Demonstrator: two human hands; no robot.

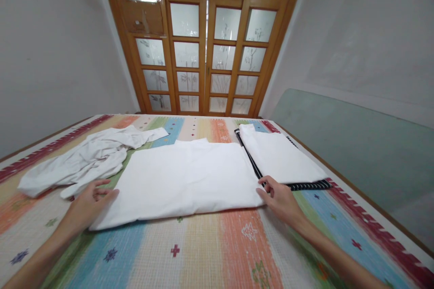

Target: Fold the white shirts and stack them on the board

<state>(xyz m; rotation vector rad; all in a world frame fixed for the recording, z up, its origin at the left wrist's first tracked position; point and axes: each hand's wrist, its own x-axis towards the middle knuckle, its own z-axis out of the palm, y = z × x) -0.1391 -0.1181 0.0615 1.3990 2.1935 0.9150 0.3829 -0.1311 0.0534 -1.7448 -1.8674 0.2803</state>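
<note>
Closest of all, a bright striped cover point(162, 266) is spread out. On it a white shirt point(190, 180) is laid flat, right between two hands. Its left edge is touched by the thumb of the left hand point(91, 199), whose fingers are loosely bent. Its right edge is met by the finger and thumb of the right hand point(280, 199). Whether the shirt is pinched by either hand cannot be told. To the left, a rumpled white heap point(91, 150) is seen. Just to the right, a folded white bundle point(283, 156) is stacked on black striped cloth point(310, 185).
</note>
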